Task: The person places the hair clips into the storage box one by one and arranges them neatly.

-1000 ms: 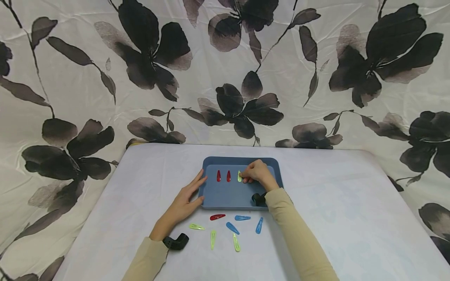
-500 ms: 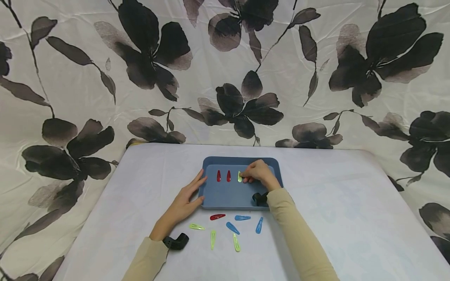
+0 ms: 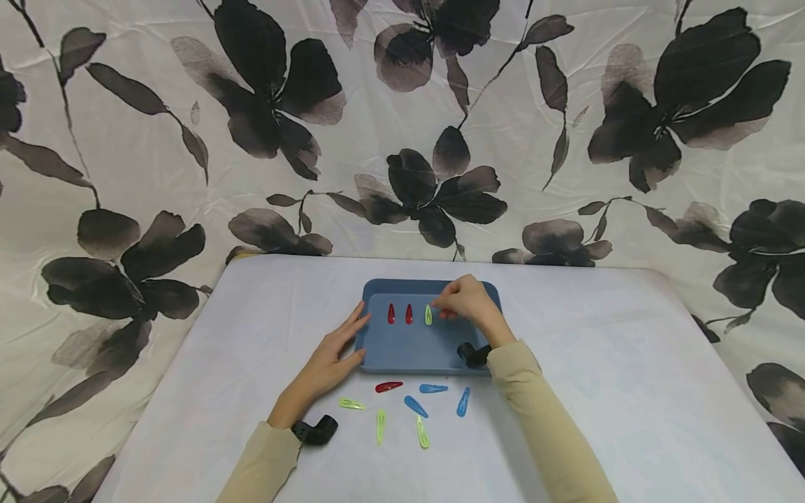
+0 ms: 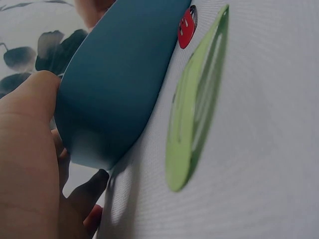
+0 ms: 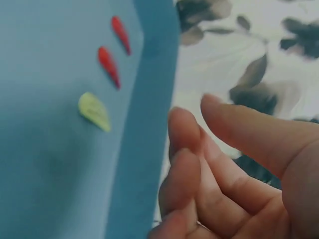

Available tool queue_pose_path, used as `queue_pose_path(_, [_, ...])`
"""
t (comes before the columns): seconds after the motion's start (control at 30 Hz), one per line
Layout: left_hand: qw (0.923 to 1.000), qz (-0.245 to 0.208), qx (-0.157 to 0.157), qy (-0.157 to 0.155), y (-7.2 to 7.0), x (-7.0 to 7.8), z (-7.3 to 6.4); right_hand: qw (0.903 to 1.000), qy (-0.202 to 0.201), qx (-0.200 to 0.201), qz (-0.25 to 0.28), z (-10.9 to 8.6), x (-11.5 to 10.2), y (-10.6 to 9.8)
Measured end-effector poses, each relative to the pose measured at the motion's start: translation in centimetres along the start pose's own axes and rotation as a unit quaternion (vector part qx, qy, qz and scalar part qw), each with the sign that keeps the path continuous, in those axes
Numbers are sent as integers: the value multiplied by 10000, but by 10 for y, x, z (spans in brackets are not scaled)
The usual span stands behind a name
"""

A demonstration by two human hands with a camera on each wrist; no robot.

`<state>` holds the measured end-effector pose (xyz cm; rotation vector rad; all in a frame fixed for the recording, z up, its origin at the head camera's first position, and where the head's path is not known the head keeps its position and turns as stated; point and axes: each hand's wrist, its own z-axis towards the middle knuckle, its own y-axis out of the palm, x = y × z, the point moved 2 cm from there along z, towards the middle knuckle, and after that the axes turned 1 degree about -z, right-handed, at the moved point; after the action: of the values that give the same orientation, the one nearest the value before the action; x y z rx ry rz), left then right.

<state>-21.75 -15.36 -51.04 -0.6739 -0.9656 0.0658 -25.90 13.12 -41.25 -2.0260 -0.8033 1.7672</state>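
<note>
A blue-grey tray (image 3: 409, 353) lies on the white-covered table. Inside it, two red hair clips (image 3: 391, 314) and a lime green hair clip (image 3: 428, 315) stand in a row near the far side. My left hand (image 3: 327, 356) rests with spread fingers against the tray's left edge; in the left wrist view, thumb and fingers touch the tray wall (image 4: 114, 74). Just right of the green clip, my right hand (image 3: 467, 300) hovers over the tray. Its thumb and loosely bent fingers are apart in the right wrist view, nothing between them, and the green clip (image 5: 94, 111) lies free.
In front of the tray are a red hair clip (image 3: 388, 386), several blue hair clips (image 3: 434, 388) and several green hair clips (image 3: 380, 427), scattered on the tablecloth (image 3: 629, 391). A flower-patterned curtain (image 3: 415, 126) hangs behind the table. Each wrist wears a black camera (image 3: 316, 431).
The right hand has let go of the green hair clip and risen slightly up and away to the right. That clip stays in the row; the left hand keeps its place.
</note>
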Motion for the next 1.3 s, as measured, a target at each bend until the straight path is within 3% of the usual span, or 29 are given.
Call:
queue_pose_path(0.17, [10000, 9, -25, -17, 0, 1, 0, 9969, -579, 489, -196, -19, -20, -2])
queue_pose_path(0.4, [10000, -18, -35, 2, -1, 4, 1, 9854, -1252, 1057, -469, -56, -44, 2])
queue_pose_path(0.63, [10000, -41, 37, -30, -1, 5, 1, 9697, -1945, 1178, -896, -96, -59, 13])
queue_pose_path(0.73, [9999, -52, 17, -100, -5, 20, 3, 9620, -2192, 1133, -1165, -110, -61, 20])
queue_pose_path(0.87, [10000, -55, 13, -67, -7, 24, 4, 9489, -2482, 1031, -1656, -127, -56, 33])
queue_pose_path(1.03, [10000, -51, 15, -18, -1, 3, 1, 9340, -2561, 663, -2401, -146, -41, 54])
queue_pose_path(1.3, [10000, -38, -40, -59, 0, 2, 1, 8905, -2621, 490, -3686, -165, -10, 90])
